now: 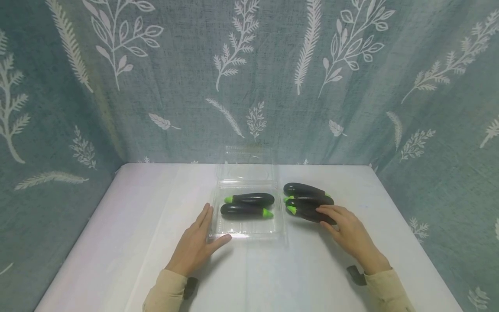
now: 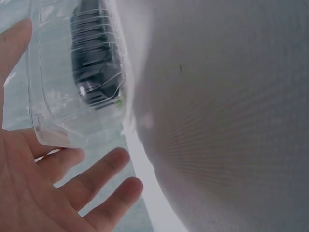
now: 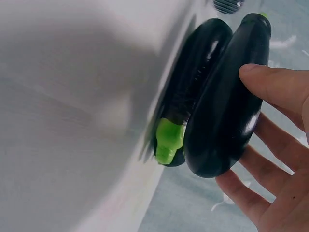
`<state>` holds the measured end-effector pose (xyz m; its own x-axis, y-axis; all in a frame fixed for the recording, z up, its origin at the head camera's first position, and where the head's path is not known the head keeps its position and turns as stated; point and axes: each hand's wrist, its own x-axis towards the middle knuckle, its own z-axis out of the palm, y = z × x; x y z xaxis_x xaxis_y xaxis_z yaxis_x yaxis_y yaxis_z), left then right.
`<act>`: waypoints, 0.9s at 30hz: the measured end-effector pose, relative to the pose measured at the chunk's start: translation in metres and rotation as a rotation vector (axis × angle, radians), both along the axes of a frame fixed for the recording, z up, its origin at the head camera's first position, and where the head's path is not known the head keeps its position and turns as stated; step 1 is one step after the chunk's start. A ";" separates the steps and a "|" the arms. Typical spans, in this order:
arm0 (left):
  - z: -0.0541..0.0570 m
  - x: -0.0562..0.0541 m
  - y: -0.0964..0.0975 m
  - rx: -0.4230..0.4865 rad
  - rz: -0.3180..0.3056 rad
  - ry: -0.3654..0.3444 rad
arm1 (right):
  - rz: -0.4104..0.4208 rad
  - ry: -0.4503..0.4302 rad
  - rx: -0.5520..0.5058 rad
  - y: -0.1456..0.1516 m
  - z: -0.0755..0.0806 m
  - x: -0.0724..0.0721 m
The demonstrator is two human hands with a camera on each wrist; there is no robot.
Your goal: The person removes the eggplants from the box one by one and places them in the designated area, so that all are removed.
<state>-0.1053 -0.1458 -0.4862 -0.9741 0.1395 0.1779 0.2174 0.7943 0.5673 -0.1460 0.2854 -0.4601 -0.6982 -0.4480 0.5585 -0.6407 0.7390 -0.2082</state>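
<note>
A clear plastic clamshell box point(image 1: 245, 228) lies with its lid point(image 1: 246, 170) swung back. Two dark eggplants with green stems lie inside it, a rear one point(image 1: 255, 199) and a front one point(image 1: 241, 210). My left hand point(image 1: 195, 242) touches the box's left front corner, fingers extended and thumb along the front edge. To the right of the box lie three more eggplants: a rear one point(image 1: 303, 189), a middle one point(image 1: 312, 201) and a front one point(image 1: 306, 213). My right hand point(image 1: 348, 229) grips the front one by its right end, thumb point(image 3: 265, 79) on one side and fingers opposite.
A white table point(image 1: 156, 208) carries everything. Patterned grey-green curtains point(image 1: 187, 112) hang behind the table and along both sides. The upright lid stands close to the back curtain. Dark straps point(image 1: 356, 275) show at the wrists.
</note>
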 end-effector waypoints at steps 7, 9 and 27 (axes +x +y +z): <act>-0.001 0.000 0.001 -0.008 -0.005 0.013 | 0.010 -0.001 0.040 0.001 -0.007 -0.001; 0.000 0.000 0.001 -0.008 -0.005 0.012 | 0.010 -0.001 0.046 0.001 -0.007 -0.002; 0.000 0.000 0.000 -0.004 -0.002 0.013 | -0.042 -0.021 0.084 0.003 -0.019 -0.002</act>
